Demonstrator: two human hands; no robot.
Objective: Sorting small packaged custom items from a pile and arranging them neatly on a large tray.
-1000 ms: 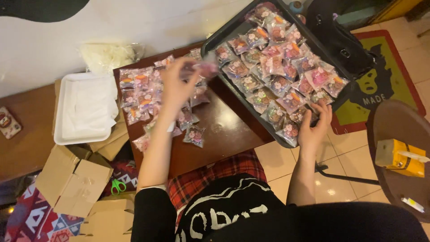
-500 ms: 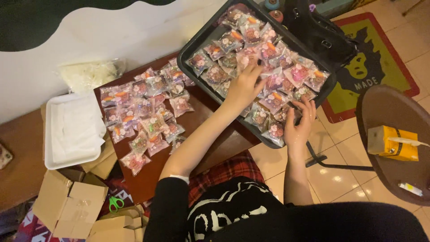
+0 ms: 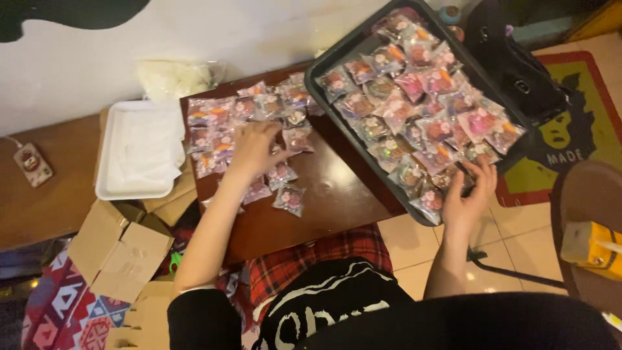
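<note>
**Packet sorting, head view**

The left hand is laid, fingers spread, on wrapped packets on the table. The black tray of packets is held at its near edge by the right hand.

A dark wooden table fills the frame's centre, bearing a cluster of small wrapped packets at upper left and a black tray overhanging its right edge.
</note>
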